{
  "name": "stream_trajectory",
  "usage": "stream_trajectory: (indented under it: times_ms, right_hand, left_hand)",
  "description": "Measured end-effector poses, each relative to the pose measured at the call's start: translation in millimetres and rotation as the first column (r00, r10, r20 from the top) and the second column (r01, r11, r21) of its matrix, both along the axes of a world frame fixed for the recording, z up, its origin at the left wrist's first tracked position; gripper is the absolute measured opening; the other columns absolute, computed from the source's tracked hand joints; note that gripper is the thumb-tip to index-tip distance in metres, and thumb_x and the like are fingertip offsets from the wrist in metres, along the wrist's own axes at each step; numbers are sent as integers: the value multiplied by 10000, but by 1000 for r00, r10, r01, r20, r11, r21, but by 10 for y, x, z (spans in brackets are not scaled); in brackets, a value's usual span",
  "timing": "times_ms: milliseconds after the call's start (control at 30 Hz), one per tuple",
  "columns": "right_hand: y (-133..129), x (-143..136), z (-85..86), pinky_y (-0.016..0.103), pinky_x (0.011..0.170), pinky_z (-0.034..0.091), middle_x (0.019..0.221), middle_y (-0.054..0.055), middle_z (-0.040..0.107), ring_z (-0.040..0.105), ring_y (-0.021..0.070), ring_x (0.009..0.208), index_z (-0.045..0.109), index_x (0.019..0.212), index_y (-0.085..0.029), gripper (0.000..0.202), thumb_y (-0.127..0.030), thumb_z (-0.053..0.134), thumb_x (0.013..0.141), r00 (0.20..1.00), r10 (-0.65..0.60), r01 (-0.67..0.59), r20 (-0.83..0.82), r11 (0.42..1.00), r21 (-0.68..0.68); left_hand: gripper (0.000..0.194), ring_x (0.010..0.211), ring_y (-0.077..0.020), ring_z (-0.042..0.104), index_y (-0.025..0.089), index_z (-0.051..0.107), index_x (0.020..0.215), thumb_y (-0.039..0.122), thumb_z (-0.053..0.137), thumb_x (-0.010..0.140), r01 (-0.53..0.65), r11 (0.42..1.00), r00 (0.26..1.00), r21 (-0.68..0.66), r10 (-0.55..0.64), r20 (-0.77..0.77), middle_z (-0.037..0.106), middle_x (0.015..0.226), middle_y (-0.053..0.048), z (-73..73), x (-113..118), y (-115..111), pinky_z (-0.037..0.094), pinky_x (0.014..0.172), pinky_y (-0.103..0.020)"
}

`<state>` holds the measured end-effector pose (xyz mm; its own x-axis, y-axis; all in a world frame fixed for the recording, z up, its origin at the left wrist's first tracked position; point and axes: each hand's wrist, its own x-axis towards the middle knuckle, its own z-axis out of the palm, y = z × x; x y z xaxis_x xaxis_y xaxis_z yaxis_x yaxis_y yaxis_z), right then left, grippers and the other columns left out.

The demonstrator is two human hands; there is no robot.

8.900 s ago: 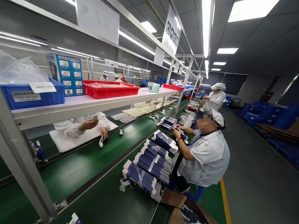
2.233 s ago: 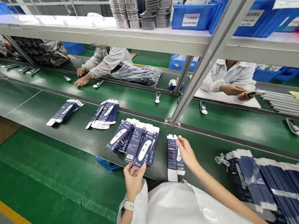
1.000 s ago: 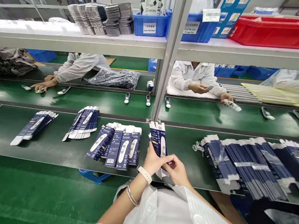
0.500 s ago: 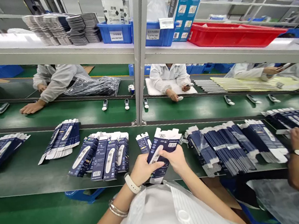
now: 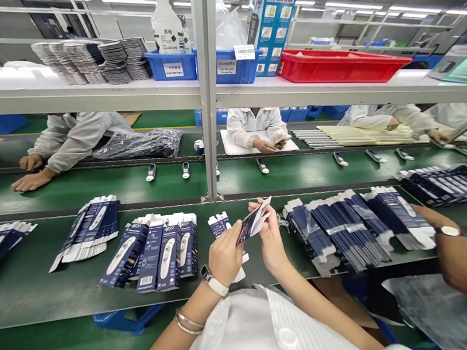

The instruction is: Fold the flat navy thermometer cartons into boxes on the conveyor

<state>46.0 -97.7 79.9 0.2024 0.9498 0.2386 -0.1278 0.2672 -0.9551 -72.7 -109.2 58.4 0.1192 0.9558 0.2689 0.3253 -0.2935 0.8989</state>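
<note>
Over green bench [image 5: 50,293], pinching carton [image 5: 248,227] with left hand [image 5: 226,254], lengthwise toward 2 o'clock; half-curling right hand [image 5: 272,242] by far end, at its 11 o'clock; cannot tell if gripping.

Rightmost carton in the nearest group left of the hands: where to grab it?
Likely the right long edge of the rightmost carton, coming from the right: bench shows along that side, while the neighbouring carton crowds its left.
</note>
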Motion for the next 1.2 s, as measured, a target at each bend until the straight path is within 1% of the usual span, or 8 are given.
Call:
stream_trajectory:
  times_ms: [267, 500, 600, 733, 833, 933, 1067, 1200]
  right_hand:
    - [-54, -194, 0, 300, 776, 453, 990, 20, 551, 553, 157, 849, 447, 1084, -236, 373, -381, 552, 756, 970, -106, 90, -218, 993, -79]
    - [-80, -250, -74, 265, 661, 441, 885, 5, 524, 525, 142, 738, 479, 992, -211, 290, -280, 542, 717, 967, -189, 167, -172, 977, -132]
    - [-45, -246, -136, 290, 689, 440, 898, 19, 522, 524, 160, 770, 480, 958, -203, 278, -236, 508, 684, 969, -211, 203, -131, 976, -72]
    - [12, -255, -195, 325, 751, 434, 873, 19, 527, 529, 172, 798, 477, 933, -202, 282, -188, 478, 652, 970, -221, 226, -104, 973, 40]
    - [30, -281, -211, 321, 753, 427, 873, 20, 529, 525, 170, 798, 481, 930, -206, 263, -196, 483, 667, 971, -229, 233, -67, 971, 59]
    - [31, -319, -222, 309, 725, 424, 889, 26, 524, 523, 168, 791, 482, 981, -209, 263, -305, 478, 736, 975, -191, 199, -109, 978, 69]
    - [54, -379, -241, 292, 685, 418, 858, 20, 521, 522, 150, 741, 469, 1051, -211, 317, -418, 368, 834, 967, -146, 159, -209, 986, 45]
    - [69, -428, -232, 289, 723, 419, 851, 9, 530, 527, 150, 772, 459, 1050, -214, 303, -352, 495, 783, 965, -182, 188, -189, 982, 15]
  left_hand:
    - [575, 1283, -233, 370, 170, 343, 1359, 333, 504, 832, 11, 1000, 1000, 5, -11, 21, 416, 1386, -98, -28, 87, -24, 271, 1066, -346]
    - [610, 1289, -231, 351, 165, 258, 1392, 331, 478, 848, 81, 996, 996, 37, -82, 36, 367, 1412, -116, -99, 34, -26, 261, 1071, -373]
    - [635, 1281, -250, 359, 169, 287, 1384, 377, 515, 828, 138, 989, 983, 50, -143, 117, 371, 1408, -123, -90, -6, -14, 266, 1070, -381]
    - [516, 1250, -247, 403, 171, 439, 1298, 435, 447, 855, 197, 980, 924, -6, -183, 336, 444, 1355, -120, -11, -50, 43, 304, 1050, -365]
    - [408, 1174, -245, 483, 180, 557, 1175, 396, 507, 833, 232, 966, 867, -119, -150, 475, 554, 1244, -104, 62, -62, 78, 350, 1016, -366]
    - [353, 1129, -252, 522, 183, 597, 1115, 330, 578, 794, 269, 939, 807, -214, -99, 582, 590, 1203, -91, 106, -60, 78, 383, 987, -370]
    - [341, 1130, -255, 525, 182, 623, 1092, 314, 597, 778, 239, 925, 782, -295, -3, 623, 605, 1190, -86, 122, -53, 66, 395, 979, -359]
    - [366, 1127, -251, 531, 166, 639, 1079, 369, 586, 780, 183, 925, 774, -332, 72, 629, 626, 1159, -92, 123, -60, 50, 388, 994, -360]
